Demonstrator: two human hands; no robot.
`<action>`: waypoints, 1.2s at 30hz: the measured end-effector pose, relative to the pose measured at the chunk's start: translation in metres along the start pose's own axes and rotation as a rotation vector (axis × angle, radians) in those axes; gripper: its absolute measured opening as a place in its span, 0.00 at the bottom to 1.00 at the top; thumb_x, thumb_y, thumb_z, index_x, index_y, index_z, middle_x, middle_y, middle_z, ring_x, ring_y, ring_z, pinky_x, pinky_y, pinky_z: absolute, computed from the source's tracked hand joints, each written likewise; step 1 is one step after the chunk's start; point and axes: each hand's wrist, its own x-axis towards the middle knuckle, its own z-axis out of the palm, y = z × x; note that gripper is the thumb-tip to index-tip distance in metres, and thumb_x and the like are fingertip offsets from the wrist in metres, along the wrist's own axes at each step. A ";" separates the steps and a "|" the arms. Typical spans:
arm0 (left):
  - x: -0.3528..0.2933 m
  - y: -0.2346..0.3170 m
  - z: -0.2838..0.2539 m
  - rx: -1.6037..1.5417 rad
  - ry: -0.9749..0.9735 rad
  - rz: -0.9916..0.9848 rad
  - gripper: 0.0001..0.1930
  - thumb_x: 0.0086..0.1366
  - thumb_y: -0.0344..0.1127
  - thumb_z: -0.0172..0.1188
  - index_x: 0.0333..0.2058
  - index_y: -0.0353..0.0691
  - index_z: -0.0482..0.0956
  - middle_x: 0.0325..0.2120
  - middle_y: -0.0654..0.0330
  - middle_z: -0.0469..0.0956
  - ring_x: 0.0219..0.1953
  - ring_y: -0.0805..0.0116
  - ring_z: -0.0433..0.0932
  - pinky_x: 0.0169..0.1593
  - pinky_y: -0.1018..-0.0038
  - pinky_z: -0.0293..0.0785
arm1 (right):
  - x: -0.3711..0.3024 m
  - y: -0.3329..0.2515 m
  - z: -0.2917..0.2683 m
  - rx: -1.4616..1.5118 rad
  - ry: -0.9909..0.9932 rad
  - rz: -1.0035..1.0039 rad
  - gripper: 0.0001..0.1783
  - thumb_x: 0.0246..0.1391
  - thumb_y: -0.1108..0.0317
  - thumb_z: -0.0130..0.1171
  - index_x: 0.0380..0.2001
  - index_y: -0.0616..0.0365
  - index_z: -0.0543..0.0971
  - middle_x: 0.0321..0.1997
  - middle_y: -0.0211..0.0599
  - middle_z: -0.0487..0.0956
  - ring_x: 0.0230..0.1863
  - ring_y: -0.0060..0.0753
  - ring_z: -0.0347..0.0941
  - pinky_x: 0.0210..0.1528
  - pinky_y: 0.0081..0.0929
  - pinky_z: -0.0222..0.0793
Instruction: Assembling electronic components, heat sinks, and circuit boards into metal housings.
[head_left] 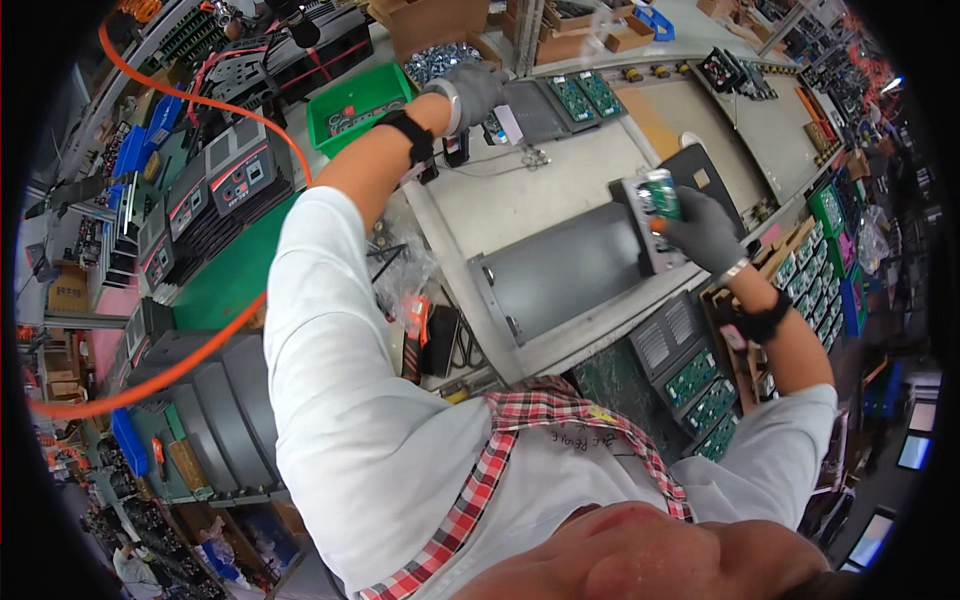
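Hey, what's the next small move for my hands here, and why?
Perhaps pick up one piece from the small metal parts with your left hand, keeping the other hand steady. The left is right beside those parts, while your right hand is occupied, gripping the circuit board piece near the right end of the grey panel.

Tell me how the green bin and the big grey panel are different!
The bin is bright green; the panel is dark grey. The panel looks much bigger than the bin. The bin is by the left forearm, while the panel lies near the right hand. Both look roughly rectangular.
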 end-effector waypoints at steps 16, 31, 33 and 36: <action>0.102 -0.080 0.145 -0.342 -0.189 -0.063 0.14 0.49 0.29 0.52 0.36 0.47 0.75 0.35 0.58 0.73 0.40 0.59 0.73 0.39 0.70 0.70 | 0.306 -0.058 0.109 -0.318 0.001 0.090 0.22 0.36 0.57 0.57 0.36 0.58 0.73 0.37 0.48 0.74 0.43 0.46 0.69 0.44 0.35 0.63; 0.143 -0.076 0.208 -0.188 -0.397 0.001 0.10 0.49 0.28 0.52 0.32 0.39 0.77 0.31 0.58 0.75 0.31 0.61 0.74 0.33 0.71 0.71 | 0.371 -0.032 0.142 -0.252 -0.216 0.095 0.25 0.32 0.56 0.58 0.36 0.61 0.75 0.39 0.49 0.74 0.42 0.45 0.70 0.45 0.33 0.65; 0.137 -0.074 0.208 -0.367 -0.373 -0.119 0.10 0.48 0.33 0.52 0.31 0.43 0.77 0.27 0.58 0.75 0.29 0.57 0.75 0.31 0.66 0.71 | 0.370 -0.029 0.145 -0.237 -0.207 0.096 0.25 0.32 0.56 0.58 0.36 0.61 0.75 0.38 0.49 0.74 0.42 0.45 0.71 0.45 0.33 0.64; 0.127 -0.076 0.203 -0.247 -0.370 0.039 0.11 0.47 0.32 0.52 0.32 0.42 0.77 0.27 0.57 0.75 0.29 0.57 0.75 0.31 0.67 0.71 | 0.368 -0.031 0.148 -0.218 -0.216 0.073 0.24 0.33 0.57 0.56 0.35 0.60 0.75 0.39 0.49 0.74 0.42 0.46 0.70 0.46 0.34 0.64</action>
